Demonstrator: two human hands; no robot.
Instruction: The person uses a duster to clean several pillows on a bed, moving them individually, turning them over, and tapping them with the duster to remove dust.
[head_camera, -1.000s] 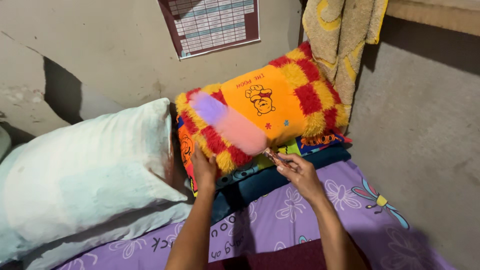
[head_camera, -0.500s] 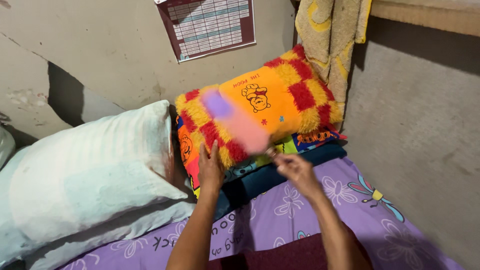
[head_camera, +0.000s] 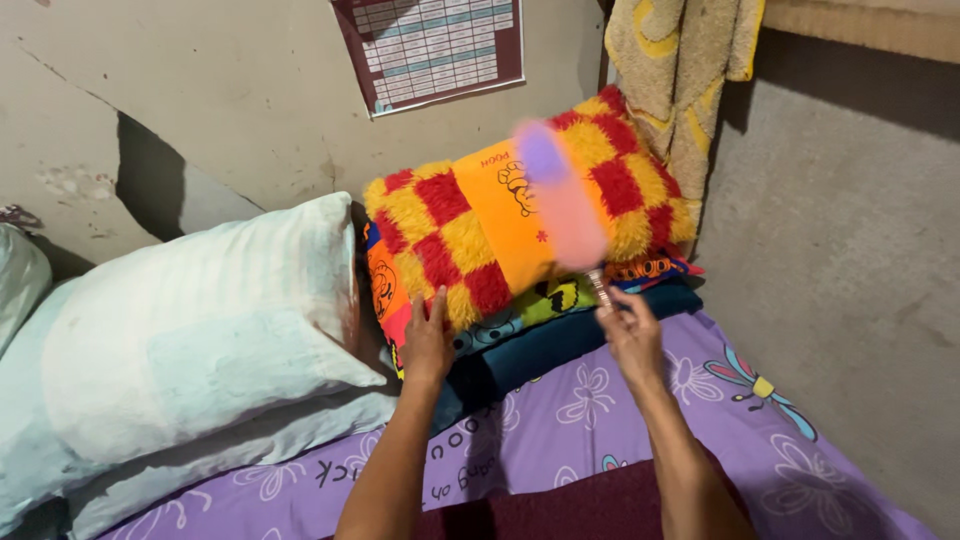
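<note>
- The right hand (head_camera: 632, 338) closes its fingers around the thin handle of a pink feather duster (head_camera: 562, 200); the fluffy head rises up and to the left from the fist and is blurred, which suggests it is swinging across the cushion's face.
- The duster's head lies over the orange centre panel of the red-and-yellow checked plush cushion (head_camera: 470, 235), well above the gripping fingers; only the short metallic handle end sits between the fingertips.
- The left hand (head_camera: 427, 340) rests flat with fingers spread and straight against the cushion's lower front edge, gripping nothing; this looks like a brace that keeps the cushion from tipping or sliding while it is brushed.
- The cushion leans tilted against the wall, propped on a stack of folded dark-blue and printed bedding (head_camera: 560, 330), so its face is turned toward the person.
- A large white pillow (head_camera: 200, 330) lies just beside the cushion on its left, touching it.
- Everything sits on a bed covered with a purple flower-print sheet (head_camera: 700, 420).
- A calendar-like chart (head_camera: 440, 45) hangs on the wall above, and a yellowish patterned towel (head_camera: 680, 70) hangs down at the right of the cushion.
</note>
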